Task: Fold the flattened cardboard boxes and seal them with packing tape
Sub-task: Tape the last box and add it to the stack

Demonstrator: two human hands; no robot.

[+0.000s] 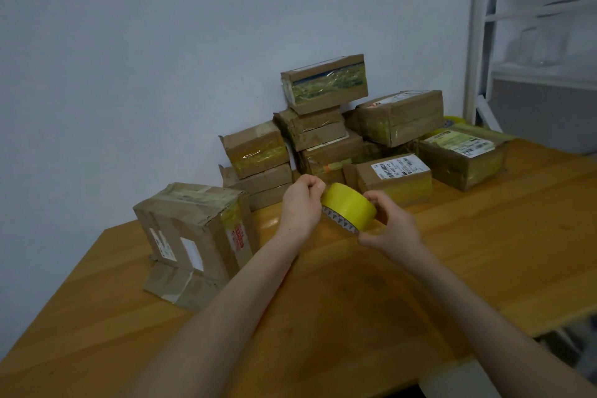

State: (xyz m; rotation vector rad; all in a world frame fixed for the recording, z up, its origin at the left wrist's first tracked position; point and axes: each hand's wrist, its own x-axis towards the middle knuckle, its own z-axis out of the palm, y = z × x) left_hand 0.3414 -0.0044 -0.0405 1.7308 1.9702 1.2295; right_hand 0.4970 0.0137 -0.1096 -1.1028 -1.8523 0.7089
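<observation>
Under your hands, table [355,300]: a pale wooden top that runs out past both of your wrists.
Pile of boxes [332,152]: just beyond your knuckles, against the wall. These brown cartons are stacked several high and wrapped in yellowish tape, and some carry white labels.
Single box [193,229]: left of your left hand and apart from the pile. It stands upright with tape across its top, and flattened cardboard lies splayed at its base.
Right hand [392,226]: you grip the roll with it, fingers curled over the far rim and thumb under the near edge.
Left hand [300,203]: close beside your right, fingers curled. Its thumb and forefinger pinch at the roll's left rim. You cannot tell whether a loose tape end is caught there.
Tape roll [350,205]: yellow, held between your two hands, tilted, raised off the table.
Second roll [454,121]: yellow, far beyond your right hand, mostly hidden behind the pile.
</observation>
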